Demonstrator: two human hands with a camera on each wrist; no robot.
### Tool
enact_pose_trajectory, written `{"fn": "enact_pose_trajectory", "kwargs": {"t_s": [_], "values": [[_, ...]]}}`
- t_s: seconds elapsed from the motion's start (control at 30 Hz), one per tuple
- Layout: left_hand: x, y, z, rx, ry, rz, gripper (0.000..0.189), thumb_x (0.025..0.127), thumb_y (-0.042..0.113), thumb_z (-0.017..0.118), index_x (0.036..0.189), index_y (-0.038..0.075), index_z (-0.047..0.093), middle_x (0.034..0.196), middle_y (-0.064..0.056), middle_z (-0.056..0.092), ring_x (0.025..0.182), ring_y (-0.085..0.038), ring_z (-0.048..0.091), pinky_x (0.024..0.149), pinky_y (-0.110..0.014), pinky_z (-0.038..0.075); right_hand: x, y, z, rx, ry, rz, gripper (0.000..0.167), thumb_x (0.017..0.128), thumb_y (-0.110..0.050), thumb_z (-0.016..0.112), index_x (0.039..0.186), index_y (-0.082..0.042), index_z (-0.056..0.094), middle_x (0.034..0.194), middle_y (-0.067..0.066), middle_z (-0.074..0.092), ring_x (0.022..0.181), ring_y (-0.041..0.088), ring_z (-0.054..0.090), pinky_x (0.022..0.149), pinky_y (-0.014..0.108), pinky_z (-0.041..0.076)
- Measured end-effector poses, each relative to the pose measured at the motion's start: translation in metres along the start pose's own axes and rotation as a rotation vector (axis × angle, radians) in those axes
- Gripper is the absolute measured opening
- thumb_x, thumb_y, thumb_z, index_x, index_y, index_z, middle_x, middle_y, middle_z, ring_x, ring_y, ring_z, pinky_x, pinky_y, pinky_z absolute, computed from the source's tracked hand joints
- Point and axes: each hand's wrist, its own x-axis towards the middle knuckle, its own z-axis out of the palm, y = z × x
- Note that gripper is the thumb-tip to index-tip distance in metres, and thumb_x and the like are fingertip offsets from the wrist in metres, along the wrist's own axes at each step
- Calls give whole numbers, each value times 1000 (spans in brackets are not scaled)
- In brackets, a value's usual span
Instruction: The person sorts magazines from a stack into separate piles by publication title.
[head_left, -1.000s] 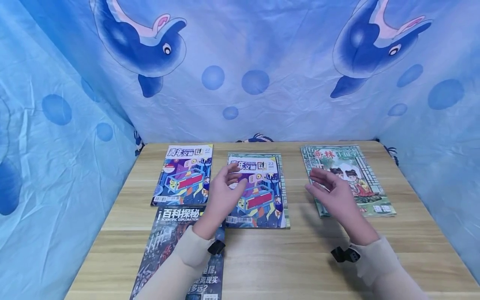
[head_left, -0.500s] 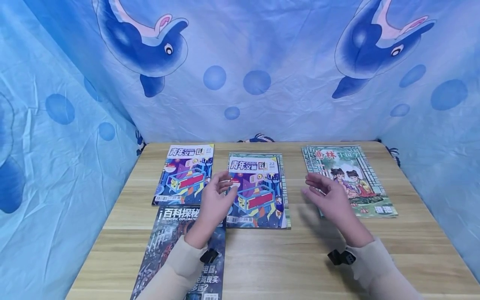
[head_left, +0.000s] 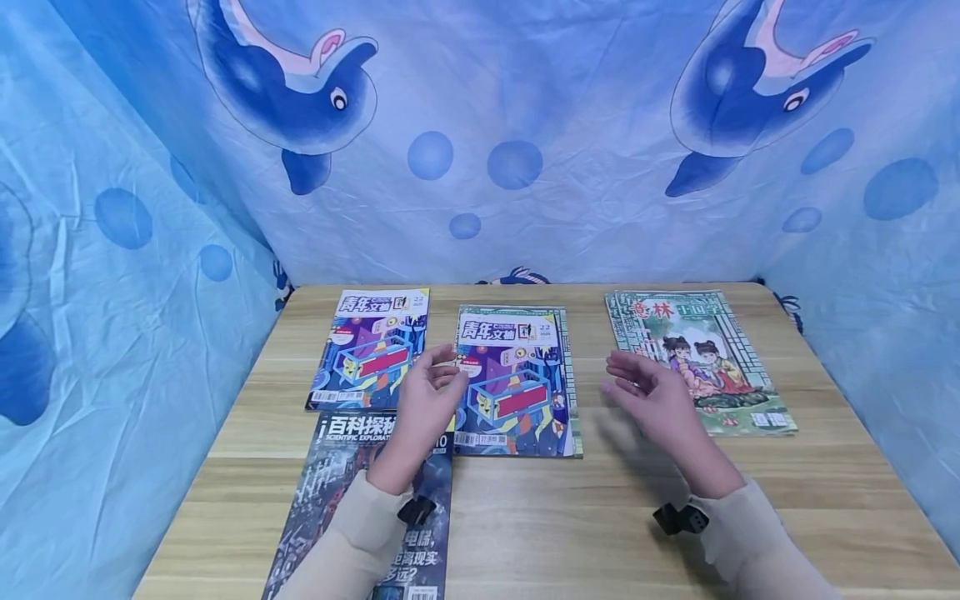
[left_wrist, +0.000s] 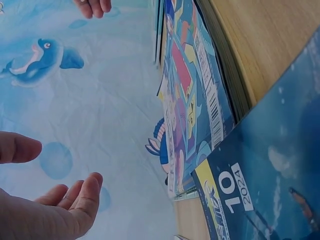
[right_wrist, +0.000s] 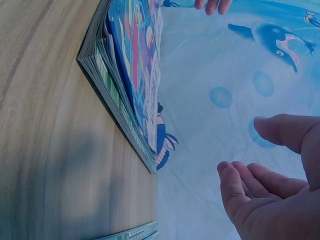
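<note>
My left hand (head_left: 429, 400) hovers with loosely bent fingers at the left edge of the middle magazine pile, holding nothing. On top of that pile lies a purple magazine (head_left: 510, 392), with green-edged magazines (right_wrist: 115, 95) showing beneath it. Between this pile and the right-hand one is my right hand (head_left: 654, 398), its thumb and fingers apart with nothing between them. It overlaps the left side of the green magazines (head_left: 712, 358) in the head view. A dark science magazine (head_left: 360, 492) lies under my left forearm, partly hidden by the sleeve.
Another purple magazine (head_left: 375, 350) lies at the back left, just beyond the dark one. All rest on a wooden table (head_left: 540, 525). Blue cloth (head_left: 480, 92) printed with dolphins hangs behind the table and along both sides.
My left hand has drawn left and back, off the purple magazine's cover to its edge. My right hand has shifted slightly left and nearer. The magazines stay put.
</note>
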Motion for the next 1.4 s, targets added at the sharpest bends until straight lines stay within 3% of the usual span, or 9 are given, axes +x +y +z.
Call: {"fn": "enact_pose_trajectory", "kwargs": {"t_s": [0.47, 0.73, 0.97, 1.4], "values": [[9, -5, -2, 79, -3, -53, 50, 96, 11, 70, 142, 1, 54, 131, -10, 60, 107, -24, 64, 89, -40, 56, 7, -4, 11, 32, -15, -34, 55, 89, -2, 78, 137, 10, 54, 132, 28, 59, 120, 37, 60, 93, 26, 50], [23, -15, -3, 170, -45, -96, 56, 97, 19, 69, 146, 1, 49, 140, -16, 56, 112, -27, 62, 89, -44, 56, 14, -2, 18, -73, -18, -9, 53, 93, -17, 77, 136, 5, 57, 128, 23, 64, 116, 31, 63, 96, 26, 49], [35, -18, -1, 217, -65, -155, 56, 98, 21, 69, 146, 1, 49, 138, -15, 57, 113, -29, 62, 87, -44, 57, 22, 3, 26, -77, -43, 31, 53, 94, -18, 76, 138, 5, 56, 130, 24, 62, 117, 32, 62, 100, 40, 49], [59, -28, 8, 326, -126, -232, 60, 97, 19, 67, 148, -2, 45, 141, -20, 53, 116, -33, 58, 94, -49, 52, 39, 8, 40, -96, -50, 137, 58, 94, -16, 73, 143, 7, 50, 133, 24, 60, 121, 35, 58, 103, 46, 47]]}}
